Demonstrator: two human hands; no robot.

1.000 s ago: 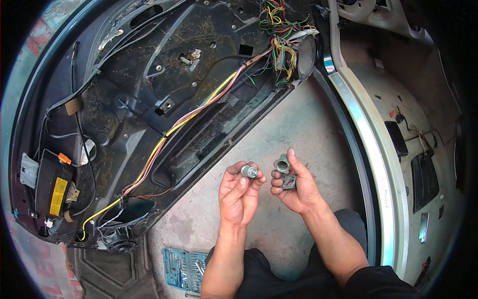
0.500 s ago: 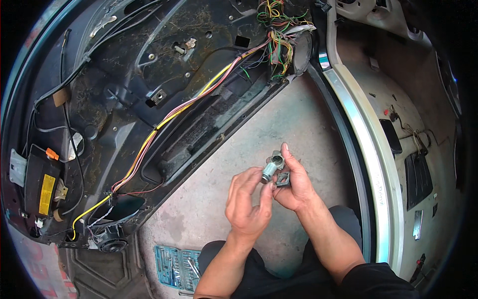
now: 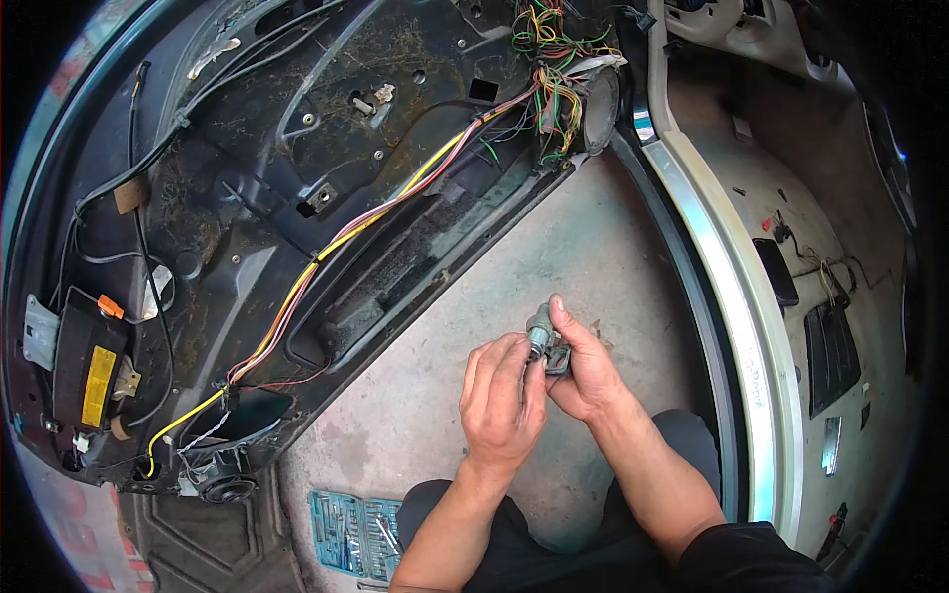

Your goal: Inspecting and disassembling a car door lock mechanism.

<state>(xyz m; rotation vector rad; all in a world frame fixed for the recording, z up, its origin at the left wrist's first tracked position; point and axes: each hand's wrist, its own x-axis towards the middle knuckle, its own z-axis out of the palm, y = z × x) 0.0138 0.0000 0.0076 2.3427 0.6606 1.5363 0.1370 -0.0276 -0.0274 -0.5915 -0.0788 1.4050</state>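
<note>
A small grey metal part with a cylindrical barrel (image 3: pixel 539 334), much like a lock cylinder, is between my two hands above the concrete floor. My right hand (image 3: pixel 590 378) grips its bracket-like lower portion, with the thumb pointing up alongside the barrel. From the left, the closed fingertips of my left hand (image 3: pixel 501 400) pinch the near end of the barrel. My fingers cover part of the piece, so its full shape is hidden.
To my left is a stripped car door (image 3: pixel 259 232) with a yellow and pink wire bundle (image 3: pixel 341 237). A blue socket set case (image 3: pixel 336 539) lies open by my knee. On the right, the door sill (image 3: pixel 730 287) borders the car's floor, where loose parts lie.
The barrel has turned, so its round open end no longer faces up toward me. My left fingers have drawn together and moved slightly right onto it. The view has shifted slightly.
</note>
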